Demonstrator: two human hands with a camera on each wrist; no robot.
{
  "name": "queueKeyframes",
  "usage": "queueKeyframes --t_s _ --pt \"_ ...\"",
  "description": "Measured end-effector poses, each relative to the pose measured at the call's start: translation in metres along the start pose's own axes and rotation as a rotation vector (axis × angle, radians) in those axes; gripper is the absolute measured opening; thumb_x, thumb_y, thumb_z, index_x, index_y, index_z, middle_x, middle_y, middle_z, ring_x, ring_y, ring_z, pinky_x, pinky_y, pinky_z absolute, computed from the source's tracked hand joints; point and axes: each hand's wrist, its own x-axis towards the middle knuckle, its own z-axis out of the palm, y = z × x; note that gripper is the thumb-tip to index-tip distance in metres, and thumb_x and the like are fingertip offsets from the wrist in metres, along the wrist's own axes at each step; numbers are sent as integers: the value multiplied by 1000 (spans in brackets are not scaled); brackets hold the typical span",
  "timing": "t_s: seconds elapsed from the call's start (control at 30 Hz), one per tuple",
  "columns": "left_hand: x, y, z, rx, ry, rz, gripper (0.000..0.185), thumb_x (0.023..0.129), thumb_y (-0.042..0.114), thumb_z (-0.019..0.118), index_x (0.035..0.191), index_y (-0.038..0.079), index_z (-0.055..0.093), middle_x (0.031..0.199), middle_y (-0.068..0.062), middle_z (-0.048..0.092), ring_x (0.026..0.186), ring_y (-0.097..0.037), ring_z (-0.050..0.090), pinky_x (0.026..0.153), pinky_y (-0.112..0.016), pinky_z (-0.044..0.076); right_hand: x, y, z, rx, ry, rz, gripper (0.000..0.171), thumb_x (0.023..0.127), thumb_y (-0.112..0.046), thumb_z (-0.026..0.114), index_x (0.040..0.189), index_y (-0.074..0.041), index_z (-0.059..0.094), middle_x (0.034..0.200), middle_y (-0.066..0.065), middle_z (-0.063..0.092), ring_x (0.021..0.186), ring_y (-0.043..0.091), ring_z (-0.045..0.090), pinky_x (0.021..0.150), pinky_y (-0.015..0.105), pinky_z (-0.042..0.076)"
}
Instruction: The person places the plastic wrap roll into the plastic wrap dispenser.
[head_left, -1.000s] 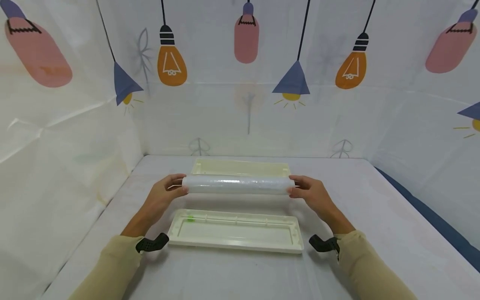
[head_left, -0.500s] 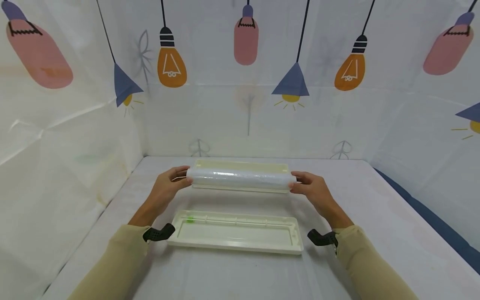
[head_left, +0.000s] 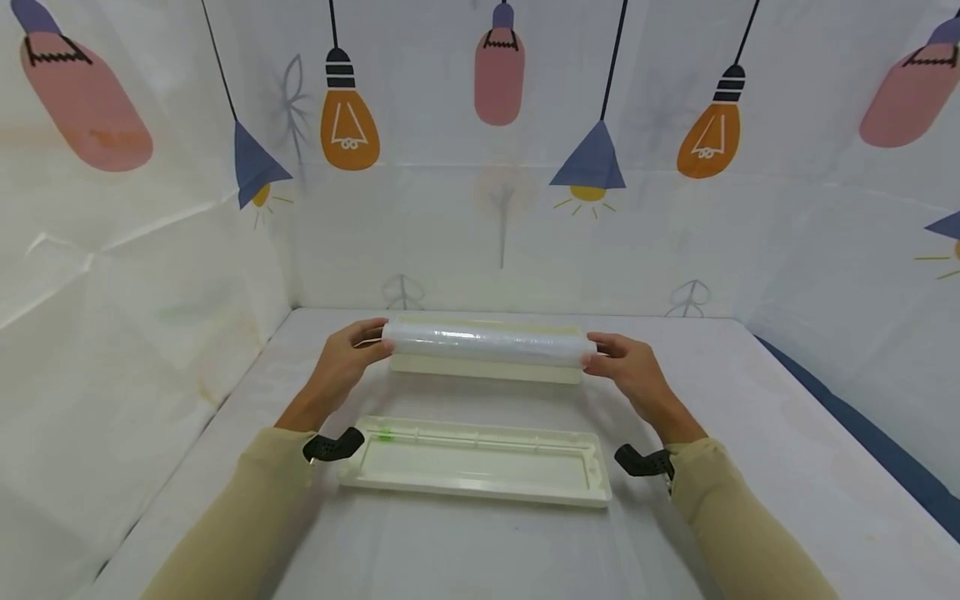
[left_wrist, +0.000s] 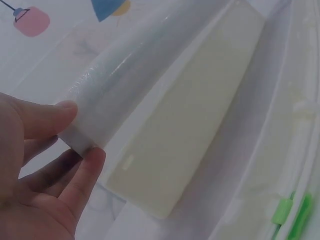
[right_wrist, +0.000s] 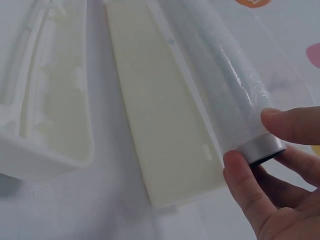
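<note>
Two hands, one roll of cling film (head_left: 486,343) held level above the far cream tray (head_left: 487,368).
Left hand (head_left: 347,360) and right hand (head_left: 628,367) pinch its ends; the near tray (head_left: 480,467) lies below on the table (head_left: 750,433).

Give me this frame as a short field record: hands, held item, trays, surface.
left hand: grips left end of roll
right hand: grips right end of roll
cling film roll: level, held above far tray
far tray: cream, lies under the roll
near tray: cream, open side up, green clip at left
table: white cover
</note>
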Motion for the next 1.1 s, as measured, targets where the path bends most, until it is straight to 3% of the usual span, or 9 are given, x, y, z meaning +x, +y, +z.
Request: queueKeyframes --t_s 0.17,0.33,0.63,0.8,1.1 --pt "8 4 0 -14 8 14 58 97 14 69 148 -1 45 143 -21 52 127 -32 53 103 -33 45 6 -3 0 -6 3 -1 62 94 -14 73 147 4 46 139 25 54 114 27 61 95 38 53" --pt "17 7 0 -17 23 22 57 97 11 68 148 -2 45 143 -21 52 128 -32 53 105 -36 44 12 -7 0 -6 5 -1 61 94 -12 71 147 3 46 139 25 55 117 31 60 96 36 52" --pt "26 8 2 -69 26 -31 59 97 14 68 149 0 44 146 -18 50 126 -28 52 110 -40 38 22 -4 -1 -16 1 1 62 94 -14 71 149 1 45 140 23 53 116 28 60 94 33 53" --pt "31 5 3 -70 34 -55 58 97 15 67 149 0 45 147 -17 50 116 -24 59 109 -39 40 28 1 1 -24 25 -2 60 94 -11 71 147 3 46 138 25 55 108 21 64 92 32 54" --pt "39 3 8 -70 91 -93 54 96 13 67 145 0 50 144 -16 53 115 -27 61 110 -40 39 33 1 3 -34 52 -8 57 94 -7 69 145 6 47 138 28 54 117 32 59 88 26 54"
